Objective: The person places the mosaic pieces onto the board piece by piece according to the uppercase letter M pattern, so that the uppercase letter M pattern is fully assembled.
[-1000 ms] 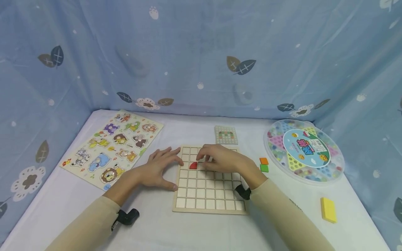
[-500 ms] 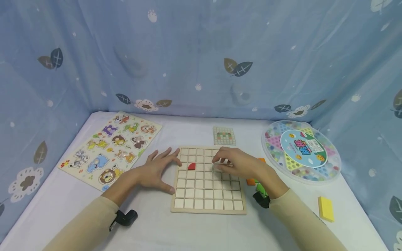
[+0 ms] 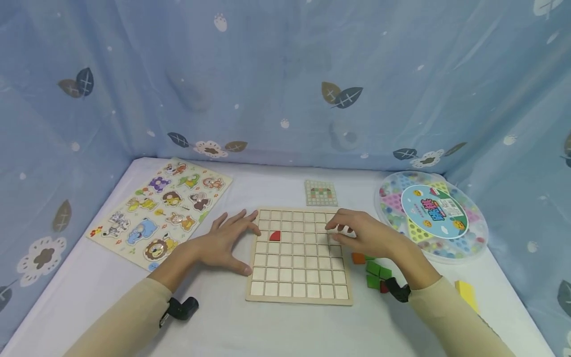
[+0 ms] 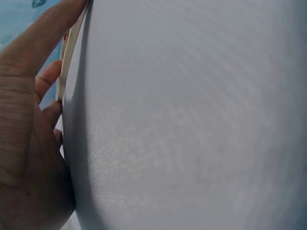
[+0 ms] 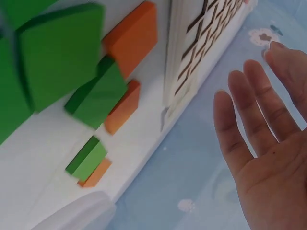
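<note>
A wooden grid board (image 3: 299, 300) lies on the white table in the head view. One red quarter-circle tile (image 3: 275, 236) sits in a cell near its upper left. My left hand (image 3: 225, 244) rests along the board's left edge, thumb and fingers spread, fingertips right at the rim. Over the board's right side hovers my right hand (image 3: 368, 233), its fingers loosely bent and nothing between them; the right wrist view shows that palm (image 5: 268, 143) bare. Beside the board, partly under the right forearm, lie several green tiles (image 3: 373, 268) and an orange tile (image 3: 358, 258).
Behind the board is a small pattern card (image 3: 321, 193). An animal peg puzzle (image 3: 160, 211) lies at the left. A round clear game box (image 3: 432, 213) stands at the right, with a yellow block (image 3: 466, 295) nearer the front. A blue curtain (image 3: 267, 64) encloses the table.
My right hand has moved right, away from the red tile, which stays in its cell. More green and orange tiles have come into sight. The left hand keeps its place.
</note>
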A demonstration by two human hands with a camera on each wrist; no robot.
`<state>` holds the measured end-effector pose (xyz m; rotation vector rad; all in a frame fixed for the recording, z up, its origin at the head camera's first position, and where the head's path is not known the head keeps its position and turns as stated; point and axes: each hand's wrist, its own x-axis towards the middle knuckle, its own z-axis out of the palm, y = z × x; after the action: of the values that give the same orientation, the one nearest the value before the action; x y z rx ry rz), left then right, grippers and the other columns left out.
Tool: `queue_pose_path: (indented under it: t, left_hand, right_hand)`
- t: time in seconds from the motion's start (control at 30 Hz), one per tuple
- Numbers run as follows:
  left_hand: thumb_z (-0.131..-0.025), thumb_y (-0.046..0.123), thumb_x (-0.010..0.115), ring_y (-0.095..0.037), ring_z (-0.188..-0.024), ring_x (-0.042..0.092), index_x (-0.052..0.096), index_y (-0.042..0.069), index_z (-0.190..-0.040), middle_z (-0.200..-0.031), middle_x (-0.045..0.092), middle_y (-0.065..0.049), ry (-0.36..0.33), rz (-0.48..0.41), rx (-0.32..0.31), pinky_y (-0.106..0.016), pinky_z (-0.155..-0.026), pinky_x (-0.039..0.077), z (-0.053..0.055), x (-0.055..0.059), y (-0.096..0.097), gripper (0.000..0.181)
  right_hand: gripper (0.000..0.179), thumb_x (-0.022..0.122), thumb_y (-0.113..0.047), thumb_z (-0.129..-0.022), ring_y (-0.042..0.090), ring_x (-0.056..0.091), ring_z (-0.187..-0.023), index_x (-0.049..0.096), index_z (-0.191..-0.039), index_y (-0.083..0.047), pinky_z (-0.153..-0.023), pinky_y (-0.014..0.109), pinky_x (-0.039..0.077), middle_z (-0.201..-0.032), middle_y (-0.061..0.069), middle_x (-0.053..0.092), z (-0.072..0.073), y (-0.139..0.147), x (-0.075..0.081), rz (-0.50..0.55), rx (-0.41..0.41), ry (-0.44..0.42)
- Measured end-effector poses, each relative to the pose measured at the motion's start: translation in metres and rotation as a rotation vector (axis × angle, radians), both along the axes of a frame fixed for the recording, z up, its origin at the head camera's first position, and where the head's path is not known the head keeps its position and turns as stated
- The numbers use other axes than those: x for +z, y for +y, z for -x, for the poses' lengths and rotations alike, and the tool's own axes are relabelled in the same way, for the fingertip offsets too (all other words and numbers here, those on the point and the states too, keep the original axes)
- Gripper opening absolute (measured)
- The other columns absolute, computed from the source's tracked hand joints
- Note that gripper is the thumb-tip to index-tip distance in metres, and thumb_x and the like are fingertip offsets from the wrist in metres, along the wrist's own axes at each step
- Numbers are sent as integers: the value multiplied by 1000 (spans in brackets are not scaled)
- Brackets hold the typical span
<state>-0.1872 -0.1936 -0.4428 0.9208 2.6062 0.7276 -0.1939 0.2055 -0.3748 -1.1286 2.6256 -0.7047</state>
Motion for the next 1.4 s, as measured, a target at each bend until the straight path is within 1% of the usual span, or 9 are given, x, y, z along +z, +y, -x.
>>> queue_pose_path:
  t: [0.2, 0.4, 0.67, 0.77, 0.9, 1.03, 1.17, 1.23, 1.4]
  left_hand:
    - [-67, 74, 82, -32, -160, 1, 47, 34, -138, -174, 10, 1, -1, 8, -7, -70, -120, -5, 3, 3, 4, 87]
    - [-67, 73, 82, -33, -160, 2, 46, 34, -138, -174, 9, 0, -9, 17, -8, -70, -120, -6, 2, 3, 5, 89]
    - [-67, 72, 83, -34, -159, 3, 47, 33, -137, -174, 10, -2, -16, 12, -2, -70, -120, -5, 1, 3, 5, 88]
    - [-67, 70, 84, -35, -159, 3, 48, 32, -137, -174, 11, -2, -21, 6, 2, -70, -120, -5, 0, 4, 5, 88]
    - [-67, 71, 83, -34, -160, 3, 47, 32, -138, -174, 10, -2, -24, 11, 4, -70, -120, -5, -1, 3, 4, 88]
    - [-67, 70, 84, -35, -159, 3, 48, 32, -137, -174, 10, -2, -18, 14, 23, -70, -120, -5, -3, 6, 0, 88]
    - [-67, 69, 85, -35, -159, 3, 48, 31, -137, -174, 11, -2, -9, -2, 21, -70, -120, -5, -3, 7, -2, 87]
    - [-68, 68, 85, -35, -159, 3, 48, 31, -137, -174, 11, -2, -14, -9, 12, -70, -120, -5, -2, 6, -1, 87]
    - [-68, 67, 85, -36, -159, 5, 49, 30, -136, -173, 12, -4, -15, 1, 4, -70, -120, -4, -1, 7, 3, 86]
  right_hand:
    - [22, 68, -13, -99, 17, 66, -103, 69, -121, -12, -83, 39, 59, -115, -2, 67, -3, 17, 2, -6, -49, 19]
    - [22, 68, -12, -99, 20, 66, -103, 69, -121, -11, -83, 38, 59, -116, -1, 68, -6, 30, 1, -5, -61, 24]
    - [24, 69, -13, -98, 14, 64, -100, 68, -122, -11, -81, 40, 59, -115, 0, 69, -10, 45, 3, -13, -101, 19]
    - [25, 72, -14, -97, 12, 64, -99, 69, -122, -12, -81, 38, 58, -115, 0, 70, -12, 50, 0, -5, -112, 24]
    - [24, 73, -13, -96, 7, 63, -93, 69, -120, -12, -75, 31, 57, -112, -1, 70, -13, 57, -5, 21, -104, 48]
    - [22, 71, -11, -97, 6, 64, -92, 69, -119, -11, -74, 31, 57, -112, -1, 70, -9, 59, -8, 40, -63, 59]
    - [22, 69, -10, -98, 8, 64, -94, 68, -120, -11, -77, 34, 58, -113, -1, 71, -9, 60, -5, 25, -70, 14]
    - [24, 69, -9, -98, 9, 63, -94, 68, -121, -11, -78, 32, 58, -113, -1, 71, -10, 64, -5, 14, -85, -19]
    - [28, 70, -6, -96, 10, 62, -92, 66, -124, -9, -75, 28, 58, -113, 1, 70, -12, 74, -15, 35, -92, -85]
